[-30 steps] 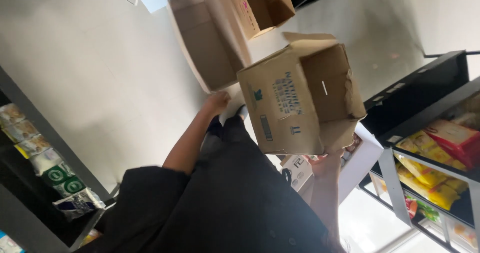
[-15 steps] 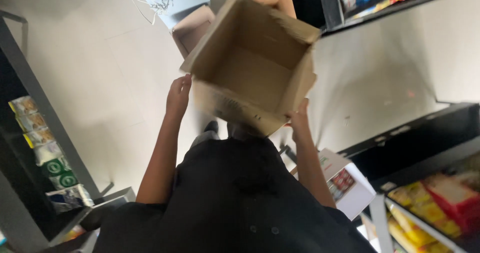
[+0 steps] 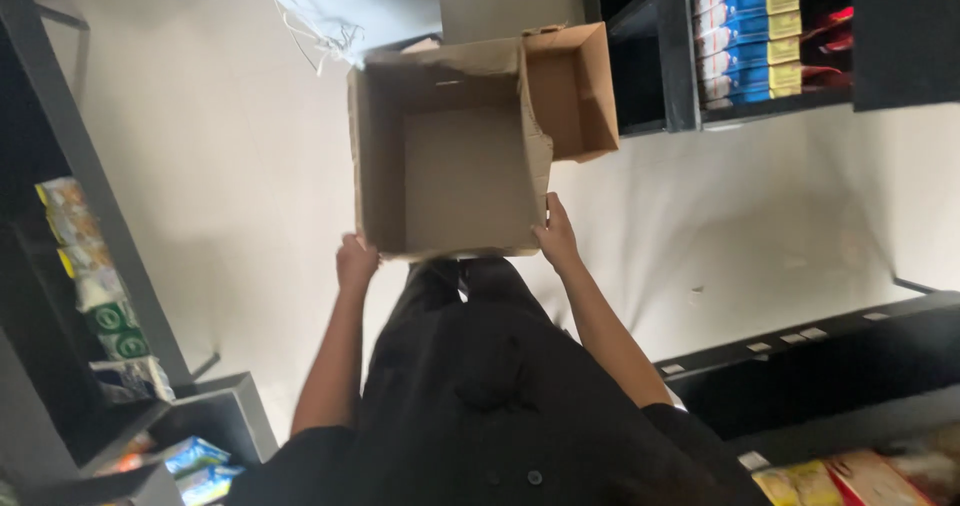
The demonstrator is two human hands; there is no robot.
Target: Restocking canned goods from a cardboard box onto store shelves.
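I hold an empty brown cardboard box (image 3: 450, 176) out in front of me, its opening turned up toward the camera. My left hand (image 3: 356, 264) grips its near left corner. My right hand (image 3: 556, 238) grips the near right corner. The box's flaps are open and its inside is bare. A second, smaller open cardboard box (image 3: 572, 88) lies just beyond it on the pale floor, touching its far right side. My black clothing fills the lower middle of the view.
A dark shelf rack (image 3: 70, 216) at the left holds green and yellow packets (image 3: 95, 286). A black shelf (image 3: 690, 56) at the top right holds stacked blue boxes (image 3: 748, 31). Yellow and red packages (image 3: 850, 476) sit on a low shelf at the bottom right. Pale floor (image 3: 230, 166) lies between.
The box has swung from tilted with its printed side showing to opening-up, held squarely in front. Both hands now grip its near corners, and the view has shifted toward the far shelf.
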